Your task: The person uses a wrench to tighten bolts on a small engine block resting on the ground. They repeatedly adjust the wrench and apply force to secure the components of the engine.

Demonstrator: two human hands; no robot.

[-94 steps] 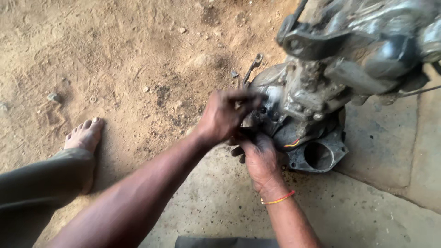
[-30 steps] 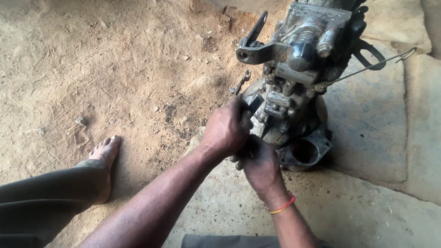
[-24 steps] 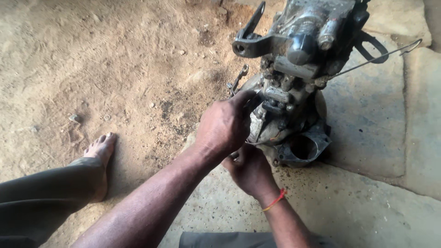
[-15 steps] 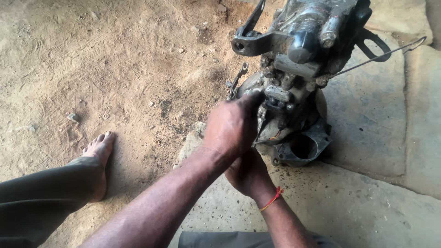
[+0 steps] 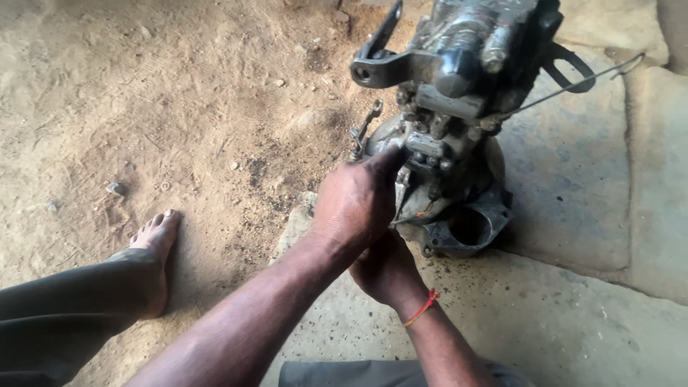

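Note:
A greasy grey metal machine part [image 5: 459, 64] with brackets and bolts stands upright on a stone slab [image 5: 573, 193]. My left hand [image 5: 355, 204] reaches in from the lower left and grips the lower left side of its housing, fingertips pressed on the metal. My right hand [image 5: 387, 269], with a red-orange thread around its wrist, sits just below and partly under the left hand at the machine's base. Its fingers are hidden, so I cannot tell what they hold. A round open flange [image 5: 469, 226] sticks out at the base, to the right of my hands.
A small wrench-like metal piece [image 5: 365, 129] lies against the machine's left side. A thin wire rod [image 5: 573, 86] sticks out to the right. My bare left foot [image 5: 154, 240] and trousered leg rest on the sandy ground [image 5: 143, 107] at left.
My left hand has slid lower on the housing and now covers the right hand's fingers. The right hand has tucked in under it. The view has shifted slightly.

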